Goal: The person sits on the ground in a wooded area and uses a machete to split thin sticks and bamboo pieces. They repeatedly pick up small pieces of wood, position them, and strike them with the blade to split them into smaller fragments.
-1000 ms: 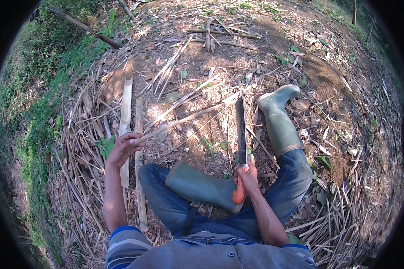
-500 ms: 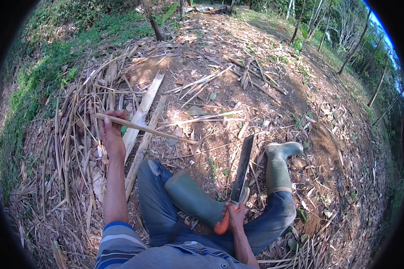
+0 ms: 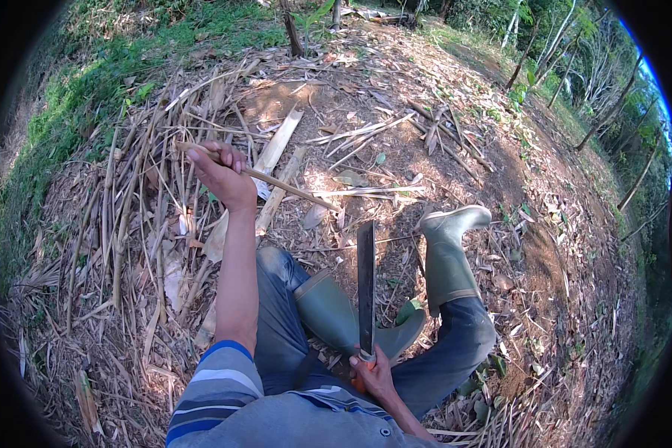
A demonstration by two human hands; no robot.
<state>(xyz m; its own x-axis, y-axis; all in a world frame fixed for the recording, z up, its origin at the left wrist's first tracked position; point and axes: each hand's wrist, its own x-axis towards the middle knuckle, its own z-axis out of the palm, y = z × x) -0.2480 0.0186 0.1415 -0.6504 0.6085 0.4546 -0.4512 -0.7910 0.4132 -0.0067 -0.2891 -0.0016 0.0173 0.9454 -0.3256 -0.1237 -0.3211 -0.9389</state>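
A thin wooden stick (image 3: 295, 191) is gripped near one end by my left hand (image 3: 228, 176), out over the ground ahead of me. Its other end points right and a little toward me. My right hand (image 3: 377, 373) is wrapped round the orange handle of a machete (image 3: 366, 284), low in front of my body. The dark blade points up and away, between my green rubber boots. A gap separates blade and stick. The nearer boot (image 3: 327, 310) is folded under me, and the other boot (image 3: 455, 257) stretches out to the right.
Beyond my left hand lie a pale split plank (image 3: 280, 140) and a longer pole (image 3: 282, 190). Many dry sticks (image 3: 116, 201) are heaped on the left. Split strips (image 3: 369, 134) lie ahead among dry leaves. Thin tree trunks (image 3: 290, 30) stand farther off.
My left hand has turned and moved right and slightly farther away with the stick. The machete has swung left to stand nearly straight. The view has shifted left.
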